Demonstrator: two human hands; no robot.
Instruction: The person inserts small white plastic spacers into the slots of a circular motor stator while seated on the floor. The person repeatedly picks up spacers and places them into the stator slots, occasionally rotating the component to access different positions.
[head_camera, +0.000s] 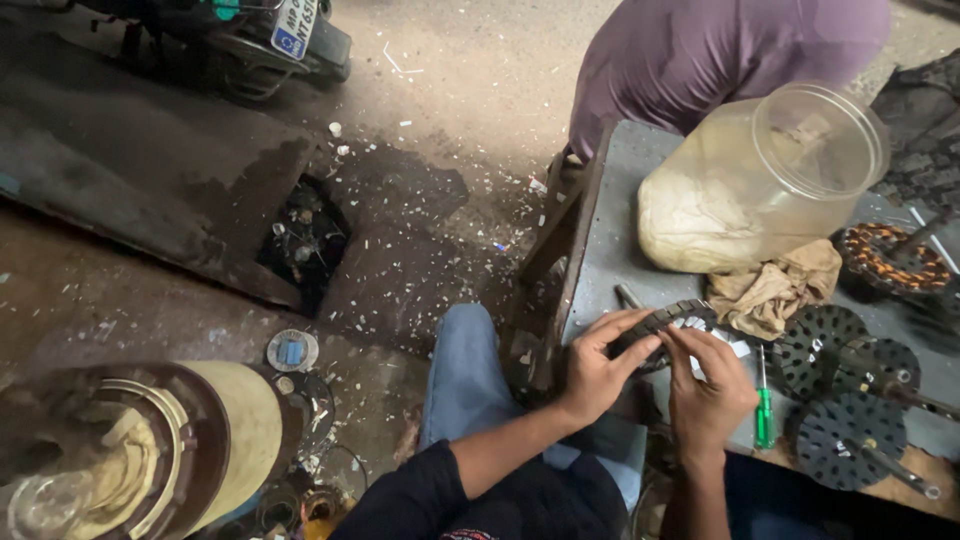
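Your grip is both hands on the same part: left hand (592, 372) and right hand (706, 385) pinch a dark ring-shaped stator core (664, 322) with slotted teeth, fingers closed tight on its rim, held just over the near edge of the grey bench (620, 220). Right beside your right hand lies a green-handled screwdriver (764, 410). Just past the grip sits a crumpled tan rag (772, 290), with a big clear plastic jar (760, 180) tipped on its side behind it. Off to the right you've got dark perforated rotor discs (845, 395) on shafts. Beyond the bench stands a person in a purple shirt (700, 50).
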